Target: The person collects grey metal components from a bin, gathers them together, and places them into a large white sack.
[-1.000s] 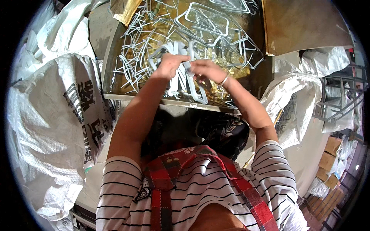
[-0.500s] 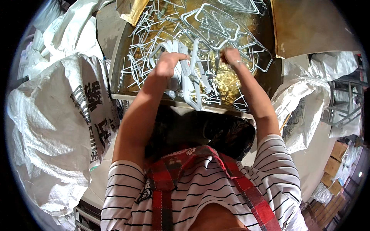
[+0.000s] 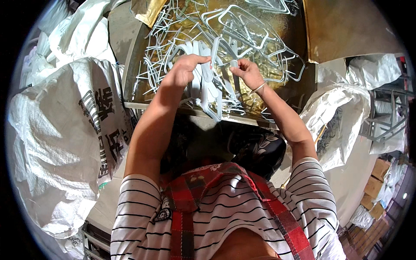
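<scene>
My left hand [image 3: 184, 71] is closed around a bundle of light-grey flat plastic strips [image 3: 196, 84] with rounded ends, its thumb side against their upper part. Some of them bend into loops and hang down toward the near rim of a shallow tray [image 3: 247, 121]. Beside the bundle, my right hand [image 3: 250, 74] pinches the rounded end of a single grey plastic strip [image 3: 234, 63] between thumb and fingers. The lower parts of several strips overlap, so I cannot tell where each one ends.
Thin grey plastic rods [image 3: 157, 60] lie heaped at the tray's left. Large bent grey frames [image 3: 265, 37] cover its far right, near a brown cardboard sheet [image 3: 351, 30]. A big white woven sack [image 3: 52, 138] stands at left; an open white sack [image 3: 342, 104] stands at right.
My right hand has come left and nearer from among the bent frames and now pinches a strip close to the bundle. My left hand stays around its bundle, barely shifted.
</scene>
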### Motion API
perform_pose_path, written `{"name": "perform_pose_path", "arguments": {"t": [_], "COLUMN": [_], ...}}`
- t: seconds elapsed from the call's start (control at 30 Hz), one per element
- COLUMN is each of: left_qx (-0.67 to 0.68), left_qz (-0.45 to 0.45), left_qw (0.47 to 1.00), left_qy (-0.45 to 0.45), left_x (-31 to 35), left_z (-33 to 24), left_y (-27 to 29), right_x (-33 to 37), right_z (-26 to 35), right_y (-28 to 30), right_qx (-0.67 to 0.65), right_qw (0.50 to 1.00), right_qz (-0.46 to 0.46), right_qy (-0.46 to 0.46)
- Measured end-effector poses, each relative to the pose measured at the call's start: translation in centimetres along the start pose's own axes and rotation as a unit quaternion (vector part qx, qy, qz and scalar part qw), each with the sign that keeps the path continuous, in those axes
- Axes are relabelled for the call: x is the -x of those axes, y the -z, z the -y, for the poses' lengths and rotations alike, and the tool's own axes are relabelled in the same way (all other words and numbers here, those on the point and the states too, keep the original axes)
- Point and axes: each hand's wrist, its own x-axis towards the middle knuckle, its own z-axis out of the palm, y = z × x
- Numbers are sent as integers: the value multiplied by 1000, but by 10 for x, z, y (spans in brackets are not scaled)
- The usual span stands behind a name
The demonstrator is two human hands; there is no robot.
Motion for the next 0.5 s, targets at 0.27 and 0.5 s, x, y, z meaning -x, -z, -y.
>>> {"name": "perform_pose_path", "arguments": {"t": [0.27, 0.5], "left_qx": [120, -132], "left_qz": [-29, -207], "left_qw": [990, 969], "left_qy": [72, -26], "left_x": [-6, -6], "left_z": [-12, -17], "left_y": [-42, -48], "right_x": [11, -8], "right_z": [45, 41], "right_y": [-43, 60], "right_qx": [313, -75], "right_qw": [947, 980], "right_qz": [-49, -159], "right_qy": [-60, -92]}}
